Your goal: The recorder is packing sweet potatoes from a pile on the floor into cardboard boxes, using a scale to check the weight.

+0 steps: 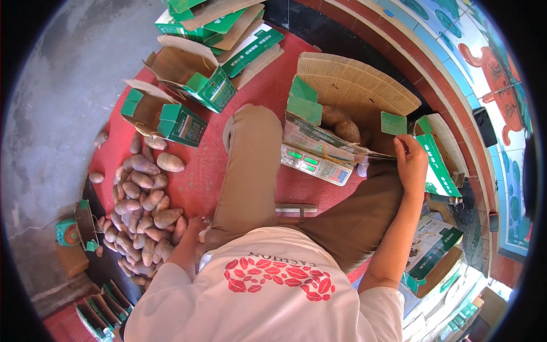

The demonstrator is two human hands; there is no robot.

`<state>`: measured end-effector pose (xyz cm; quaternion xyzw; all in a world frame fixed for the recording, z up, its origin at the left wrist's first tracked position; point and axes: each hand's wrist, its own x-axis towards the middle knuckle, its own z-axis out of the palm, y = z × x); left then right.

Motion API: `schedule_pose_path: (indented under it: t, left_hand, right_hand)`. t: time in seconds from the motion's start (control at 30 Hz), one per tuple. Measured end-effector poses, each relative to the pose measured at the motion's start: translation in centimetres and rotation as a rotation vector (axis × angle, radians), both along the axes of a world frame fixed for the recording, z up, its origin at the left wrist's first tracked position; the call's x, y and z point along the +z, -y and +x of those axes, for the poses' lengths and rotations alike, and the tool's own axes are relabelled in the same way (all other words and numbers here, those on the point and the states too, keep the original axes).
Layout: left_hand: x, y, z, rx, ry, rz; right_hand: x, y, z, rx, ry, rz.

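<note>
The person is sitting on a red mat (pixel 199 176) with knees bent in tan trousers, and a heap of sweet potatoes (pixel 142 211), dull purple-brown, rough-skinned and spindle-shaped, is lying at their left side, spilling toward the grey concrete floor (pixel 74 85). The left hand (pixel 195 224) is reaching down to the near edge of that heap, beside the left thigh; the fingers are mostly hidden, so I cannot tell whether they are closing on a tuber or lying loose. The right hand (pixel 411 158) is stretching forward with the elbow bent, fingertips pinching the thin flap edge of an open corrugated carton (pixel 353 91), brown inside with green printed flaps. Two sweet potatoes are showing inside it. The carton is resting on a flat digital scale (pixel 314 165) with a pale face and green display, between the knees. Folded green-and-brown cartons (pixel 194 85) are standing and lying further out on the mat.
</note>
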<state>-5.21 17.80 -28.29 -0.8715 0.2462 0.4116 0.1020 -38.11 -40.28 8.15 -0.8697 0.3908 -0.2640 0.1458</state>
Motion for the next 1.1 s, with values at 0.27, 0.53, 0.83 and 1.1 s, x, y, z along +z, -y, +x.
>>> schedule_pose_path:
  t: [0.27,0.53,0.83,1.1]
  left_hand:
    - [-9.8,-7.4,-2.0,0.287,-0.137,-0.078]
    - [-2.7,-1.7,-4.1,0.392,-0.033,-0.12]
    - [-2.6,0.9,-6.4,-0.037,-0.068,0.021]
    - [3.4,5.1,-7.8,-0.21,-0.108,0.221]
  right_hand:
    - [-0.6,0.2,0.7,-0.019,0.028,-0.014]
    - [0.0,-0.5,1.1,-0.027,-0.035,-0.036]
    - [-2.0,1.2,-0.5,0.004,-0.078,-0.072]
    - [-1.8,1.7,-0.3,0.086,-0.162,-0.115]
